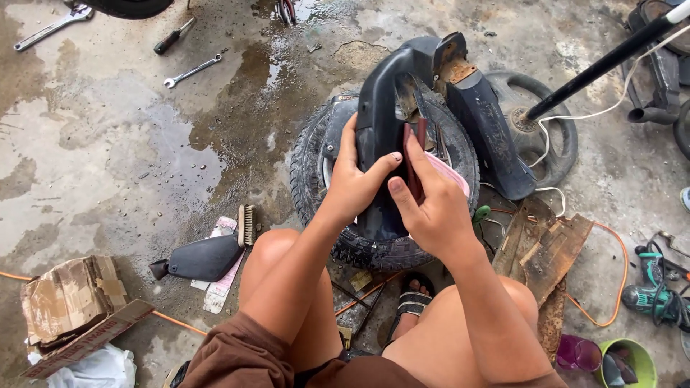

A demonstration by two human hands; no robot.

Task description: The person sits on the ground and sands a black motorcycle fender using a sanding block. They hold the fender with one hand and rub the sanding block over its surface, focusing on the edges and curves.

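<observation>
My left hand [352, 183] holds the black fender [384, 122] tight over the tyre [381, 248]. My right hand [431, 208] pinches a red piece [415, 162] against it. Rust still shows up top, so cleaning looks unfinished.

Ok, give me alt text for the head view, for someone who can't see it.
A seated person's left hand grips a curved black plastic fender while the right hand presses a dark red strip against it, over a knobby black tyre on wet concrete.

Matt black plastic fender [381, 108], rusty bracket [454, 68]
</observation>
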